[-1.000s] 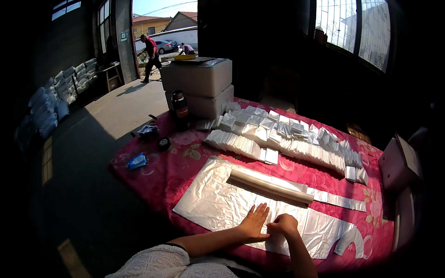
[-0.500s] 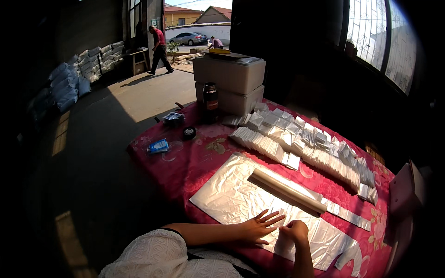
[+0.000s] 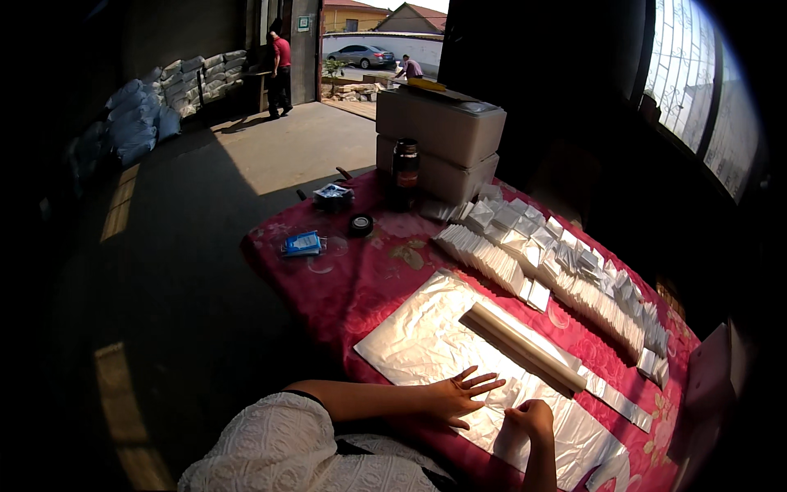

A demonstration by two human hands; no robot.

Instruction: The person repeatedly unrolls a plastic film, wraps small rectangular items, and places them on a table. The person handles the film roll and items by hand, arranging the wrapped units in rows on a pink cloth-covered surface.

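A white plastic bag (image 3: 418,336) lies spread and creased on the table in front of me, with a loop like a handle at its near right end. My left hand (image 3: 459,398) rests over its near part, open, fingers spread. Just right of it, my right hand (image 3: 534,418) is closed in a pinch close above the plastic. Whatever sits between those fingertips is too small to make out. A pale, smooth tube (image 3: 525,348) lies slantwise across the bag beyond my hands. Past its right end stretches a flat folded white strip (image 3: 619,398).
Long rows of folded white packets (image 3: 566,275) stand beyond the tube on the red flowered tablecloth (image 3: 328,283). Farther back are two stacked foam boxes (image 3: 438,127), a dark jar (image 3: 405,164), a black tape roll (image 3: 361,224) and a blue packet (image 3: 302,243). A person (image 3: 280,74) stands near the doorway.
The view has shifted, so the table sits farther right. My left hand stays spread and my right stays pinched, both in nearly the same place over the bag. The person by the doorway has walked left.
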